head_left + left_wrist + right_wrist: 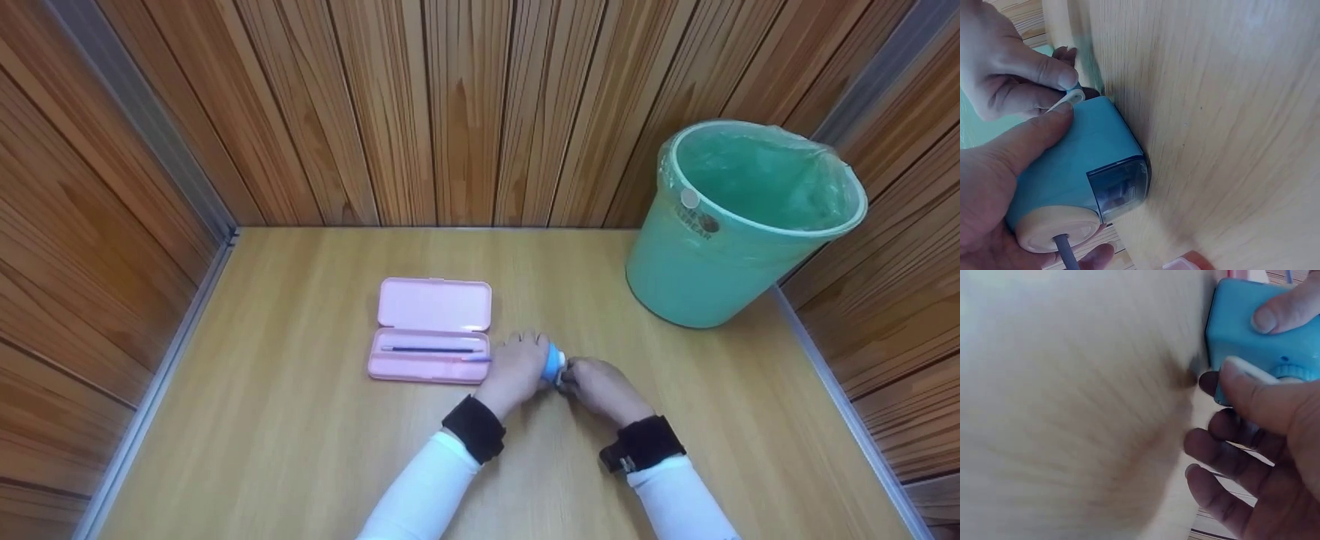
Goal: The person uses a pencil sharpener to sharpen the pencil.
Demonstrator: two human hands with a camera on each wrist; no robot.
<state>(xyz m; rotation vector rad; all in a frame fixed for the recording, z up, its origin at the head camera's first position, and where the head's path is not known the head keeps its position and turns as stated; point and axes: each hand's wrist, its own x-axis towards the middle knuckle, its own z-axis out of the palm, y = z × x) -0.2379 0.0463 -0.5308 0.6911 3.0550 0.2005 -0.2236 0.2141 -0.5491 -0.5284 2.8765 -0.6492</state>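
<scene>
A blue pencil sharpener (1095,135) with a dark clear shavings drawer (1123,188) stands on the table. My left hand (517,367) grips its body, the thumb lying along the top. A grey pencil (1066,253) sticks out of the round cream front. On the opposite end, my right hand (604,390) pinches the white crank (1252,371) between thumb and forefinger; its other fingers are loosely bent. Left of the hands lies an open pink pencil case (435,304), with a dark pencil (431,349) inside. The head view shows only part of the sharpener (553,363).
A green bin (697,262) with a clear liner stands at the back right of the wooden table (300,450). Wood-panelled walls (465,112) rise behind and on both sides. Black bands (476,429) circle both wrists.
</scene>
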